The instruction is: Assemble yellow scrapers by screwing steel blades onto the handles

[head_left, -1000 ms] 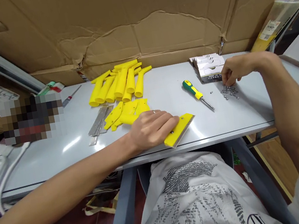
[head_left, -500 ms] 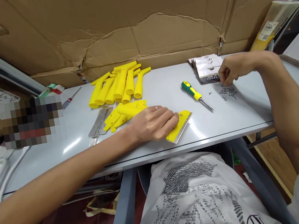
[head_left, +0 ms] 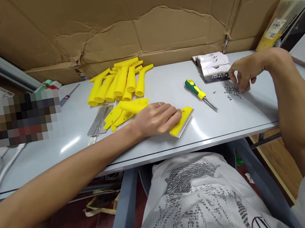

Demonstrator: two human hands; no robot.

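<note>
My left hand is wrapped round a yellow scraper, whose metal blade edge faces right and toward me. At the right, my right hand hovers over a small pile of screws, its thumb and fingers apart and the fingertips at the pile. Between the two hands lies a green and yellow screwdriver. Behind my left hand are flat yellow parts and, further back, a heap of yellow handles. Thin metal blades lie to their left.
A stack of small cardboard boxes stands behind the screws. Cardboard walls off the table's back. Another screwdriver and white cables are at the left. The table's front edge runs close to my body.
My right hand has shifted slightly right over the screws, and its fingers have spread apart. My left hand still holds the scraper. The whole view has tilted a little.
</note>
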